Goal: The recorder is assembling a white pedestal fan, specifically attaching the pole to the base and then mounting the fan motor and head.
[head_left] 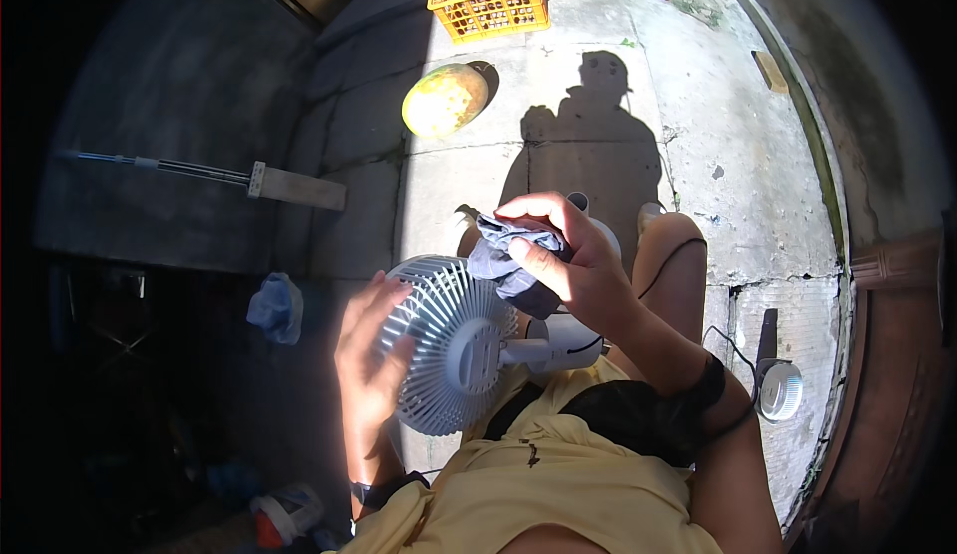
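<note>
A white electric fan (449, 350) lies across my lap, its round slatted cage toward my left and its neck and motor housing toward my right. My left hand (371, 350) grips the left rim of the cage, with thumb and fingers curved round it. Above the cage's upper right edge, my right hand (573, 265) clasps a crumpled dark grey cloth (513, 267) between thumb and fingers. Part of the cloth touches or hangs close to the cage; which of the two, I cannot tell. A white tubular part (603, 240) shows just behind my right hand.
Beyond my feet a yellow-green melon (446, 101) rests on the paving near a yellow plastic crate (488, 16). To the left are a long-handled flat mop (299, 188) and a pale blue bundle (276, 308). A small white round object (781, 392) and a dark cord lie at right.
</note>
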Demonstrator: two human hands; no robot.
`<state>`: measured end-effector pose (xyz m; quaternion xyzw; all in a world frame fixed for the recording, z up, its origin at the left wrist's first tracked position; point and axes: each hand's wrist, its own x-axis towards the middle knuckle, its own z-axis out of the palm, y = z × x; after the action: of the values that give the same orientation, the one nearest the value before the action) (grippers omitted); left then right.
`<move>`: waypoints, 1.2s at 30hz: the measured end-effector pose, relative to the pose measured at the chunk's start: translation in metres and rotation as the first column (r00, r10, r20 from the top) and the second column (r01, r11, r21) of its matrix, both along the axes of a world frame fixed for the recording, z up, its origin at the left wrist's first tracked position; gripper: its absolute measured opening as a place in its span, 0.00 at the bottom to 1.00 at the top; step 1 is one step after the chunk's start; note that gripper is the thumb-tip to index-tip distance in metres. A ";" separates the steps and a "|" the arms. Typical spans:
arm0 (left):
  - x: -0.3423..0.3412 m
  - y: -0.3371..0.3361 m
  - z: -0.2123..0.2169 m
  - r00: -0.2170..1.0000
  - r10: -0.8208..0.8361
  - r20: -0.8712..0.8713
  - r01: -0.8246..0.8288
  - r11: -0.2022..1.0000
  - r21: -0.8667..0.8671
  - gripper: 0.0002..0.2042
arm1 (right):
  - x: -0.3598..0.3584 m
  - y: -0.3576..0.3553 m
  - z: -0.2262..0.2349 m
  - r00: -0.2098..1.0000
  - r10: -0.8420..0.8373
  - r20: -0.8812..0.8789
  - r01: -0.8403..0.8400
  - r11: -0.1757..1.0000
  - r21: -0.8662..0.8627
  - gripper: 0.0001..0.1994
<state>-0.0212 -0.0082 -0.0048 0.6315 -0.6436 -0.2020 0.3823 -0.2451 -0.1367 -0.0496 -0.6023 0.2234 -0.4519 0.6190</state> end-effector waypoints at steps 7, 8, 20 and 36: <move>0.004 -0.002 0.001 0.997 0.073 -0.015 -0.072 0.996 0.056 0.23 | -0.014 0.009 -0.010 0.979 -0.089 0.184 0.022 0.941 0.338 0.19; 0.004 -0.002 0.003 0.996 0.091 -0.025 -0.090 0.994 0.063 0.23 | -0.016 0.012 -0.010 0.984 -0.070 0.164 0.014 0.948 0.318 0.21; 0.002 -0.006 0.002 0.996 0.058 -0.071 -0.053 0.996 0.070 0.20 | 0.017 0.055 -0.035 0.958 0.162 -0.236 -0.277 0.733 -0.621 0.17; 0.015 -0.001 0.000 0.992 0.062 -0.106 -0.053 0.995 0.083 0.23 | -0.023 0.021 -0.046 0.836 -0.181 -0.518 -0.084 0.891 -0.446 0.17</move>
<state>-0.0066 -0.0094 -0.0051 0.6527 -0.5949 -0.2504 0.3968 -0.2685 -0.1159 -0.0955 -0.8265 0.2952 -0.3162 0.3602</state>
